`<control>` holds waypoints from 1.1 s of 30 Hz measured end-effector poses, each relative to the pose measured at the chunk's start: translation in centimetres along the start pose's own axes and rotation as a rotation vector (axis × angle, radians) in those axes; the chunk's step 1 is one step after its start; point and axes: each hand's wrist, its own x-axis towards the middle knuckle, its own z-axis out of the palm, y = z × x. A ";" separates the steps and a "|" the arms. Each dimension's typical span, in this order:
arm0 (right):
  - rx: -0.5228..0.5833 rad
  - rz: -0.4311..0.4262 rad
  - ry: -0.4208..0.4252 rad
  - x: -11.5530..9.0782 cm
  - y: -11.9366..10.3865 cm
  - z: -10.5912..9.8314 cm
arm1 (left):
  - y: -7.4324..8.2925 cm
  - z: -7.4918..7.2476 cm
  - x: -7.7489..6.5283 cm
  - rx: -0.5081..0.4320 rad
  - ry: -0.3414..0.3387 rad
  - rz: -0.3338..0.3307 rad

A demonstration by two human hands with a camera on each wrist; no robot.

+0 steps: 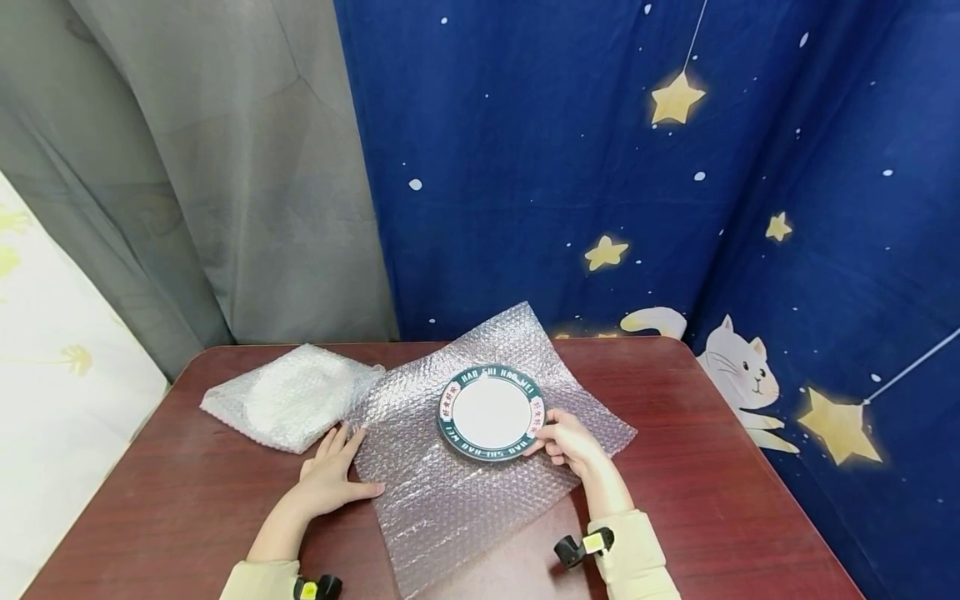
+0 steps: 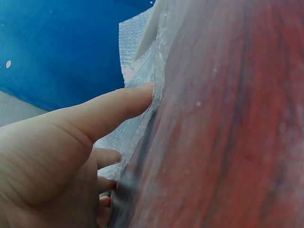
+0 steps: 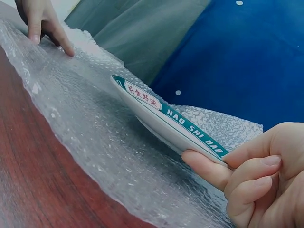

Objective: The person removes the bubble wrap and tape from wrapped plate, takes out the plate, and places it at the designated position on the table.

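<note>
A white plate point(image 1: 491, 413) with a green lettered rim is over the middle of a bubble wrap sheet point(image 1: 450, 508). My right hand point(image 1: 568, 442) pinches the plate's right edge, thumb above and a finger underneath. In the right wrist view the plate point(image 3: 166, 124) is tilted, with its underside showing above the sheet. My left hand point(image 1: 330, 479) rests at the sheet's left edge with its fingers spread. The left wrist view shows that thumb point(image 2: 128, 102) touching the edge of the wrap.
A bubble-wrapped bundle point(image 1: 300, 396), round and whitish inside, lies on the table's left side beside the left fingertips. The dark red table point(image 1: 705, 500) ends at the back against grey and blue curtains point(image 1: 525, 167).
</note>
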 end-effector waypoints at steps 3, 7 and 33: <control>-0.001 -0.016 -0.002 -0.2 -0.3 0.0 | 0.0 -0.1 0.0 -0.001 -0.002 0.000; 0.011 -0.016 0.002 -0.4 -0.8 -0.1 | 0.0 -0.1 -0.1 -0.008 -0.005 0.000; 0.071 -0.085 0.124 -1.8 -2.8 -2.3 | -0.1 0.1 0.1 0.012 0.002 0.008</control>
